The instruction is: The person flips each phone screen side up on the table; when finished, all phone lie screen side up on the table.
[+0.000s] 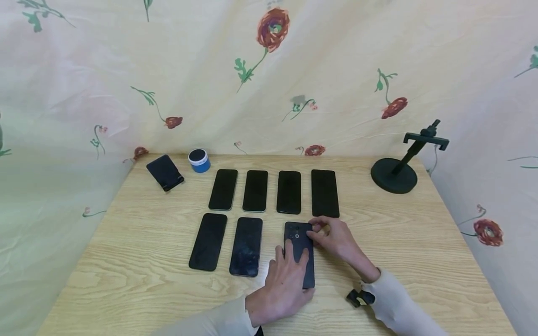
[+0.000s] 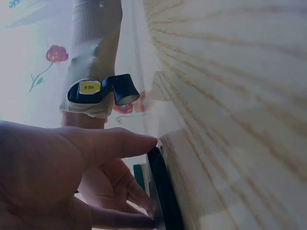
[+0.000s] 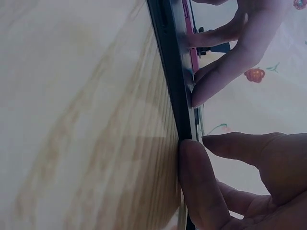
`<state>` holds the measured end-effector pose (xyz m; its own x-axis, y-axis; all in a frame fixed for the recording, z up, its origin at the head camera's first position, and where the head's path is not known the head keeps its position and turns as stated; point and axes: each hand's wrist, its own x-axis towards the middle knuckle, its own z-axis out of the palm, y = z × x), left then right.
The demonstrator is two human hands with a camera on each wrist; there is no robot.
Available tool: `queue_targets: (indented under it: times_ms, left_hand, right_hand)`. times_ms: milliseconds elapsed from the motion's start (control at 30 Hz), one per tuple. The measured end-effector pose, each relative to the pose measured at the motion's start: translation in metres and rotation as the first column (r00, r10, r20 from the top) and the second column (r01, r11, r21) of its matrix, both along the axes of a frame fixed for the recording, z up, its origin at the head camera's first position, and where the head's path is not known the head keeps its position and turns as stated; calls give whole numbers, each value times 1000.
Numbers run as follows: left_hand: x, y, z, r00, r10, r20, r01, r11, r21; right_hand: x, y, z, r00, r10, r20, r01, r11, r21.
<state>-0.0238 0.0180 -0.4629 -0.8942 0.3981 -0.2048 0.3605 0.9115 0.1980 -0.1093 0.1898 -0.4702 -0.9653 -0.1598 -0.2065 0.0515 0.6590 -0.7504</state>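
A dark smartphone (image 1: 308,268) lies back up on the wooden table, its camera end away from me. My left hand (image 1: 280,284) spreads over it, fingertips touching its back and the thumb at its near end. In the left wrist view that thumb (image 2: 129,143) meets the phone's edge (image 2: 163,191). At the far right corner my right hand (image 1: 336,235) pinches the phone between thumb and index finger. The right wrist view shows a finger (image 3: 196,177) against the phone's long side (image 3: 172,72). Left of it lie two more phones, one of them a dark smartphone (image 1: 246,247).
Several phones form a back row, with one black phone (image 1: 325,192) at its right end. A black folding stand (image 1: 165,172) and a blue and white round speaker (image 1: 199,161) sit back left. A black phone holder (image 1: 394,175) stands back right. Floral cloth (image 1: 336,70) hangs behind.
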Motion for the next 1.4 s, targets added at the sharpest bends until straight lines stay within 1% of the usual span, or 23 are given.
queue_targets:
  times_ms: [233, 400, 533, 700, 733, 833, 933, 1067, 1200, 1400]
  left_hand:
    - [1, -2, 1, 1000, 10, 13, -11, 1000, 19]
    - [-1, -3, 0, 1000, 4, 11, -5, 999, 47]
    - [-2, -3, -1, 999, 4, 42, -8, 996, 92]
    - [-3, -4, -1, 998, 4, 63, -12, 993, 115]
    - [-3, -4, -1, 998, 10, 70, -18, 992, 122]
    - [-3, -6, 0, 995, 28, 94, -43, 986, 159]
    - [-1, -8, 1, 992, 46, 114, -68, 979, 191]
    - [0, -11, 1, 993, 58, 106, -80, 971, 224]
    - [0, -15, 0, 993, 60, 97, -84, 962, 261]
    - [0, -21, 0, 993, 57, 106, -89, 942, 324]
  right_hand:
    - [0, -1, -2, 1000, -5, 22, 6, 1000, -24]
    - [0, -3, -3, 999, -13, 33, 14, 999, -33]
    - [1, -4, -3, 999, -13, 38, 15, 999, -43]
    - [1, -4, -2, 999, -24, 47, 27, 998, -55]
    - [1, -4, -2, 999, -17, 45, 20, 998, -66]
    - [2, -3, -1, 999, -15, 49, 20, 994, -103]
    - [3, 0, 0, 999, 2, 44, 4, 990, -140]
    - [4, 2, 3, 999, 16, 51, -7, 983, -183]
    - [4, 3, 7, 996, 38, 76, -20, 974, -228]
    - [5, 2, 8, 993, 77, 88, -46, 949, -312]
